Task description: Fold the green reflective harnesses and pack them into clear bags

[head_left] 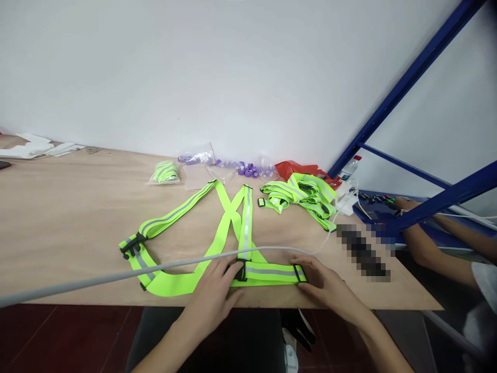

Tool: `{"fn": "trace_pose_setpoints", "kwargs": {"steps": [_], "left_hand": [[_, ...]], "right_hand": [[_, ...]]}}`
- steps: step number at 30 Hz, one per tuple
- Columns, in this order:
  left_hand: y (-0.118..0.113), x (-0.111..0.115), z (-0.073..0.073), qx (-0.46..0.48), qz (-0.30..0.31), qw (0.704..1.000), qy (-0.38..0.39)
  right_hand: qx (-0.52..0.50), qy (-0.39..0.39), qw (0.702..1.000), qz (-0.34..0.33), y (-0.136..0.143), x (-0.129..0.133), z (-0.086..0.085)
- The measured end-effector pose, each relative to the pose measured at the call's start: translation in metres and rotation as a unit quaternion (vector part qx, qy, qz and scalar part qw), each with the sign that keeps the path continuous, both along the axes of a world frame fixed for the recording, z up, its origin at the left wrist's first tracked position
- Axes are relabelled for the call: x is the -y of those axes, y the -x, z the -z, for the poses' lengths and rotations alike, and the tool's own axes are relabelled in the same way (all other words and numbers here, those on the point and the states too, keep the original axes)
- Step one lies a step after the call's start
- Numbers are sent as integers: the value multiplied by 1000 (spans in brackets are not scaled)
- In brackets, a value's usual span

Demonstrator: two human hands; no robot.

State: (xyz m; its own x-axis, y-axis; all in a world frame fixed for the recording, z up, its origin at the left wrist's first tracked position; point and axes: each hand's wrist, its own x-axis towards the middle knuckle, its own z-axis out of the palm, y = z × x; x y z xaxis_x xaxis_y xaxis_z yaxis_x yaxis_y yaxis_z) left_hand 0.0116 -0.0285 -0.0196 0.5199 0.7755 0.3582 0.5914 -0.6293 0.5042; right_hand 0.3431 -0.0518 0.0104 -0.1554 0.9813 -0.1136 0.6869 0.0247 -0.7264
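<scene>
A neon-green reflective harness lies spread on the table, its straps crossing near the middle. At its left end is a black buckle. My left hand rests on the lower strap beside another black buckle, fingers closed against it. Further right, my right hand has thumb and fingers around the strap's end, at a black slider. Between my hands the strap runs straight, with its grey stripe facing up. A grey cable passes in front of the harness.
A pile of green straps, a bagged green strap, purple rolls and a red bag lie along the back of the wooden table. Blue frame bars and another person's arms are at the right.
</scene>
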Motion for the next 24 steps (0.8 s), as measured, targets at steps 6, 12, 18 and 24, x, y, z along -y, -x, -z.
{"fn": "trace_pose_setpoints", "kwargs": {"steps": [6,12,18,24], "left_hand": [[1,-2,10,57,17,998,-6],[3,-3,13,73,4,997,13],[1,-3,17,87,-4,996,13],[4,10,-1,110,-9,990,-86]], "right_hand": [[18,-31,999,-30,-2,-2,2],[6,-19,1000,-12,-8,-2,1],[64,-29,997,-26,-7,-8,0],[108,-215,967,-78,35,-14,1]]}}
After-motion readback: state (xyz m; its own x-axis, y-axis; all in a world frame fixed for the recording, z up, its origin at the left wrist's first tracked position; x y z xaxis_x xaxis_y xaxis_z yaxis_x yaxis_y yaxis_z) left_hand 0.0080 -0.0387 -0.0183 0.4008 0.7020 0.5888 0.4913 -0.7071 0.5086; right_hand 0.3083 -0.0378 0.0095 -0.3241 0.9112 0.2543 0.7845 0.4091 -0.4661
